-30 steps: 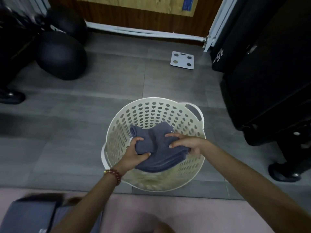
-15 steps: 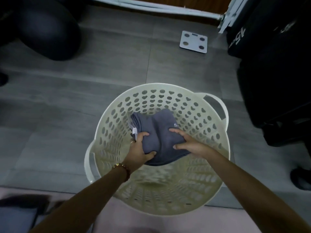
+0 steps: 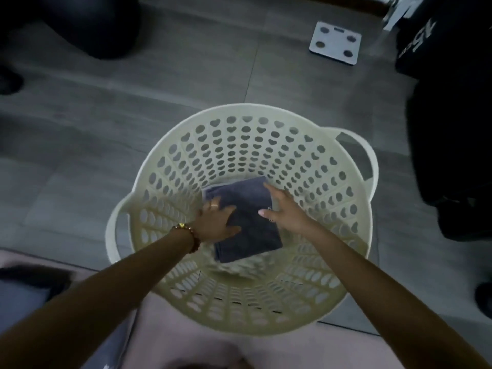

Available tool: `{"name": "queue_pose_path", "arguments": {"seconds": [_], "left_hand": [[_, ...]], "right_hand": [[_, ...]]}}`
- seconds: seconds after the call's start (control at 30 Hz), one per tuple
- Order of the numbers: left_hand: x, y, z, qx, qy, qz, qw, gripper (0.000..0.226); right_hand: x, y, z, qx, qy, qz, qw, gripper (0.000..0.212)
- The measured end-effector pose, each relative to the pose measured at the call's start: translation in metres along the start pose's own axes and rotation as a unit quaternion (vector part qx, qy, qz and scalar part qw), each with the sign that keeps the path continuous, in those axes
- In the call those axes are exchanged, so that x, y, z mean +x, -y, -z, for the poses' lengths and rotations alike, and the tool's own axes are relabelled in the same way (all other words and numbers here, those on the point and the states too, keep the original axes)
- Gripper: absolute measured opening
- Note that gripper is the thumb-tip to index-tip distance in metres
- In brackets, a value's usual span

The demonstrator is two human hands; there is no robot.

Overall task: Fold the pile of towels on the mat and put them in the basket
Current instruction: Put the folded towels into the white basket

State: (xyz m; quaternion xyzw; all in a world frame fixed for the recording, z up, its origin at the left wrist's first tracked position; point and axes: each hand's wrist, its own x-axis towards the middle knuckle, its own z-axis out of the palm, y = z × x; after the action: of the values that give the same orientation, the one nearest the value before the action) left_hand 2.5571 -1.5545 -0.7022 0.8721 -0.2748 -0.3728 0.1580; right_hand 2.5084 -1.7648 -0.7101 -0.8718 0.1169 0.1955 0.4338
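Basket [image 3: 330, 182]: round, cream plastic, walls pierced with heart-shaped holes, one loop handle at the far right and one at the left. Stands on grey floor tiles [image 3: 133, 129], its near rim over the edge of a pink mat [image 3: 165, 342].

Folded towel [image 3: 250, 222]: dark blue-grey, squared into a thick pad, lying low inside the basket toward its left-centre; a small pale label shows at its right edge. It appears to rest on the basket bottom, though blur there makes contact uncertain.

Left hand [image 3: 215, 222]: laid palm down on the towel's left part, fingers [image 3: 213, 206] spread flat on the cloth rather than gripping it; ring on one finger, beaded bracelet [image 3: 190, 235] at the wrist.

Right hand [image 3: 285, 211]: laid on the towel's right edge, fingers extended and apart, pressing or resting, not closed round the fabric.

Further towel [image 3: 21, 302]: blue-grey cloth, on the mat at the near left, well apart from the basket, blurred.

White bathroom scale [image 3: 335, 43]: on the tiles, far right.

Dark round object [image 3: 101, 25]: far left, on the floor.

Black bags or cases [image 3: 452, 129]: along the right side, one with pale lettering.
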Motion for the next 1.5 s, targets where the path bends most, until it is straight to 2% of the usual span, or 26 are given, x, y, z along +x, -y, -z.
{"name": "queue_pose_path", "arguments": {"seconds": [0.1, 0.17, 0.27, 0.37, 0.5, 0.63, 0.7, 0.83, 0.97, 1.07, 1.17, 1.3, 1.5], "left_hand": [[-0.039, -0.023, 0.035, -0.077, -0.108, -0.093, 0.987, 0.062], [-0.075, -0.028, 0.056, -0.116, -0.158, -0.133, 0.971, 0.048], [-0.132, -0.024, 0.076, -0.125, -0.215, -0.151, 0.957, 0.034], [-0.184, -0.001, 0.082, -0.133, -0.257, -0.121, 0.95, 0.029], [-0.253, 0.051, 0.066, -0.152, -0.287, -0.055, 0.944, 0.027], [-0.32, 0.119, 0.029, -0.187, -0.283, 0.026, 0.94, 0.021], [-0.348, 0.158, 0.005, -0.204, -0.271, 0.06, 0.939, 0.019], [-0.384, 0.224, -0.044, -0.207, -0.242, 0.096, 0.943, 0.025], [-0.411, 0.28, -0.096, -0.197, -0.184, 0.096, 0.958, 0.03], [-0.418, 0.316, -0.131, -0.201, -0.145, 0.114, 0.962, 0.033], [-0.404, 0.34, -0.158, -0.197, -0.124, 0.134, 0.963, 0.04], [-0.369, 0.373, -0.196, -0.201, -0.106, 0.159, 0.961, 0.055], [-0.33, 0.408, -0.246, -0.257, -0.104, 0.171, 0.945, 0.078]], "right_hand": [[-0.032, 0.045, 0.013, 0.13, -0.034, 0.055, 0.989, 0.054], [-0.056, 0.074, 0.021, 0.159, -0.046, 0.084, 0.983, 0.044], [-0.091, 0.119, 0.022, 0.179, -0.041, 0.114, 0.976, 0.035], [-0.12, 0.17, 0.007, 0.213, -0.002, 0.14, 0.967, 0.029], [-0.144, 0.234, -0.046, 0.273, 0.108, 0.167, 0.941, 0.026], [-0.158, 0.265, -0.134, 0.335, 0.221, 0.121, 0.908, 0.027], [-0.16, 0.259, -0.186, 0.339, 0.242, 0.08, 0.906, 0.028], [-0.167, 0.22, -0.285, 0.254, 0.19, 0.0, 0.948, 0.036], [-0.162, 0.188, -0.362, 0.196, 0.161, -0.079, 0.964, 0.053], [-0.151, 0.161, -0.41, 0.118, 0.179, -0.1, 0.972, 0.065], [-0.149, 0.138, -0.442, 0.056, 0.233, -0.152, 0.959, 0.077], [-0.137, 0.111, -0.473, 0.074, 0.228, -0.139, 0.961, 0.085], [-0.144, 0.077, -0.522, 0.099, 0.138, -0.07, 0.983, 0.102]]}}
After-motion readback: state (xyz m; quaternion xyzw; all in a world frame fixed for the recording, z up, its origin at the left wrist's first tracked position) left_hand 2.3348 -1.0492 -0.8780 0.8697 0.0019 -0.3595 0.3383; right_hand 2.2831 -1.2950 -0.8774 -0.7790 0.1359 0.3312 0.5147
